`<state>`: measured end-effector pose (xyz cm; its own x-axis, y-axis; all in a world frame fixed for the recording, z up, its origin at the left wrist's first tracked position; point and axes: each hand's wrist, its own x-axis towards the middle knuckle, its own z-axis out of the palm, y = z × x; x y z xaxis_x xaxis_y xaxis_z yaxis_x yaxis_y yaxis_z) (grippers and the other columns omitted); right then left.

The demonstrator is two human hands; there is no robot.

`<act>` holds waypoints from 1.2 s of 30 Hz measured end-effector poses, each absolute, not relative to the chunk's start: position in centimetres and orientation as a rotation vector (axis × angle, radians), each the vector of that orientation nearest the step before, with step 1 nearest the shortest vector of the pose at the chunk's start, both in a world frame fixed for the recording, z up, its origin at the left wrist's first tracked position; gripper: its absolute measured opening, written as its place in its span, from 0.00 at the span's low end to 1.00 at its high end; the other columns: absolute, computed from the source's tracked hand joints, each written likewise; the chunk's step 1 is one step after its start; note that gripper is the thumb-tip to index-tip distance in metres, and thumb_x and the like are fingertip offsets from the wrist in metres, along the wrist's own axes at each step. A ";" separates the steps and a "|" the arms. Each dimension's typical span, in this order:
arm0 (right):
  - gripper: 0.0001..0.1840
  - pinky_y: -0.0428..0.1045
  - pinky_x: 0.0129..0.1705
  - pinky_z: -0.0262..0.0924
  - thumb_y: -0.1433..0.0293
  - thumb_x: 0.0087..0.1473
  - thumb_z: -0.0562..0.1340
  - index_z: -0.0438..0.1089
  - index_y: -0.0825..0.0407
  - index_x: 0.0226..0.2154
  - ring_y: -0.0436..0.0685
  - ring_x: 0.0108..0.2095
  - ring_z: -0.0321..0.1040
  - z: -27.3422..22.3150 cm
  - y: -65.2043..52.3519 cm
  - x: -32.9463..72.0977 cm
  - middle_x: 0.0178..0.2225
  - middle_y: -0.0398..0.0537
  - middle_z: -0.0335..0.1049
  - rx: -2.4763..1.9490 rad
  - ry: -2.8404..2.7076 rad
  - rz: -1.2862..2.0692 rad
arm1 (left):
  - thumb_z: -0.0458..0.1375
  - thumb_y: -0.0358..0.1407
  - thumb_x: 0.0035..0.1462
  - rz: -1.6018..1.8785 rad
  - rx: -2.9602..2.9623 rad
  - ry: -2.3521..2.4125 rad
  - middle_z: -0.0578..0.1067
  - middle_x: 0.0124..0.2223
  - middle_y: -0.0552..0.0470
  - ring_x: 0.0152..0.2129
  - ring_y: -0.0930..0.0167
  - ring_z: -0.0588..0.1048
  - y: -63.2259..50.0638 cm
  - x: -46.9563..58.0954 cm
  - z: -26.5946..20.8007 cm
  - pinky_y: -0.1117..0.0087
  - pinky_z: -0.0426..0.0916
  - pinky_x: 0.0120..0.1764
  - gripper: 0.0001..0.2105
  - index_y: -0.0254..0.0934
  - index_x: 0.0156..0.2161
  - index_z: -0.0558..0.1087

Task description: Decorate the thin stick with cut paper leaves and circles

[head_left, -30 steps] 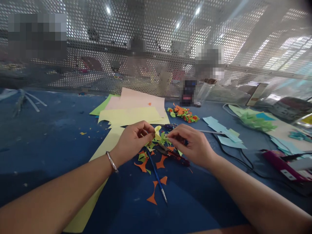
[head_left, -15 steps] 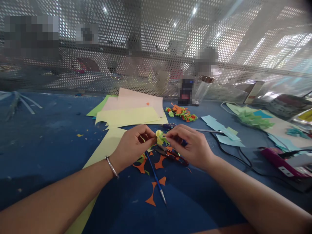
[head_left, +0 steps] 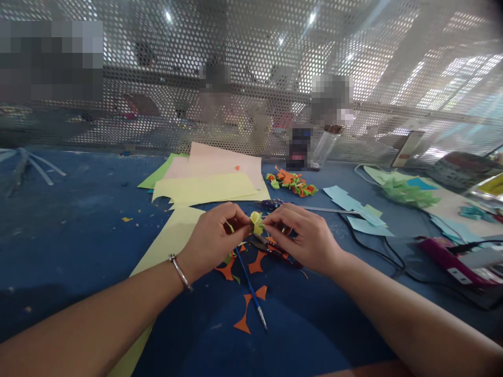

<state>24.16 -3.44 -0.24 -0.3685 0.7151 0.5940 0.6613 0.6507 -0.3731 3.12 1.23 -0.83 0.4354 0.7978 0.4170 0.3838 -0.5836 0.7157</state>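
Note:
Between my two hands is a small yellow and green paper flower (head_left: pixel 257 222), raised over the blue table. My left hand (head_left: pixel 219 230) pinches it from the left, thumb against forefinger. From the right, the fingertips of my right hand (head_left: pixel 302 234) also close on it. Partly under my right hand lies a pair of dark scissors (head_left: pixel 271 246). A thin blue paintbrush (head_left: pixel 251 289) rests on the table just below the flower. Orange paper scraps (head_left: pixel 257 263) are scattered around the brush and scissors.
Yellow paper sheets (head_left: pixel 206 188) and a pink sheet (head_left: pixel 223 157) lie behind my left hand. Finished-looking orange and green paper pieces (head_left: pixel 294 182) are piled farther back. Light-blue strips (head_left: pixel 353 207), a cable and a purple power strip (head_left: pixel 451 264) are at right. A perforated metal screen (head_left: pixel 243 78) stands behind.
The fingers of my right hand have shifted slightly left, closer to my left hand. The flower has turned a little between them. The things on the table lie as before.

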 end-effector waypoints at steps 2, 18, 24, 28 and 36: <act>0.05 0.48 0.39 0.64 0.72 0.62 0.59 0.71 0.51 0.37 0.52 0.36 0.70 -0.3 -3.5 24.2 0.35 0.47 0.73 -1.066 -2.122 0.096 | 0.61 0.30 0.54 1.028 2.171 0.993 0.75 0.28 0.55 0.23 0.76 0.71 1.3 3.1 -0.8 0.75 0.64 0.25 0.03 0.37 0.30 0.73; 0.04 0.45 0.34 0.64 0.70 0.59 0.62 0.71 0.50 0.38 0.49 0.31 0.70 -0.4 -3.5 23.8 0.33 0.43 0.73 -1.164 -1.989 0.333 | 0.60 0.31 0.56 1.005 2.194 0.969 0.74 0.29 0.53 0.25 0.74 0.71 1.3 3.1 -0.9 0.73 0.65 0.26 0.04 0.37 0.30 0.72; 0.09 0.45 0.35 0.65 0.68 0.59 0.63 0.69 0.50 0.43 0.50 0.34 0.70 -0.4 -3.6 23.7 0.36 0.44 0.74 -1.174 -1.909 0.477 | 0.59 0.30 0.56 1.022 2.247 0.953 0.73 0.29 0.54 0.25 0.74 0.71 1.2 3.2 -0.8 0.72 0.64 0.27 0.05 0.37 0.29 0.72; 0.08 0.46 0.35 0.65 0.68 0.59 0.62 0.70 0.50 0.42 0.50 0.33 0.70 -0.5 -3.6 23.7 0.35 0.43 0.73 -1.152 -1.910 0.460 | 0.60 0.30 0.55 1.025 2.265 0.952 0.72 0.29 0.55 0.24 0.74 0.71 1.1 3.2 -0.7 0.72 0.64 0.27 0.05 0.38 0.29 0.72; 0.04 0.45 0.32 0.63 0.68 0.60 0.62 0.71 0.50 0.38 0.49 0.30 0.70 -0.6 -3.5 23.5 0.31 0.43 0.74 -1.170 -1.939 0.452 | 0.59 0.30 0.55 0.994 2.291 0.976 0.72 0.29 0.54 0.26 0.73 0.71 1.2 3.0 -1.1 0.71 0.64 0.29 0.04 0.38 0.29 0.71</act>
<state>23.47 -3.46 -0.60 -0.2434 0.8565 0.4552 0.5668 0.5065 -0.6498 3.00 1.21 -1.08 0.4880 0.7544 0.4391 0.4250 -0.6447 0.6353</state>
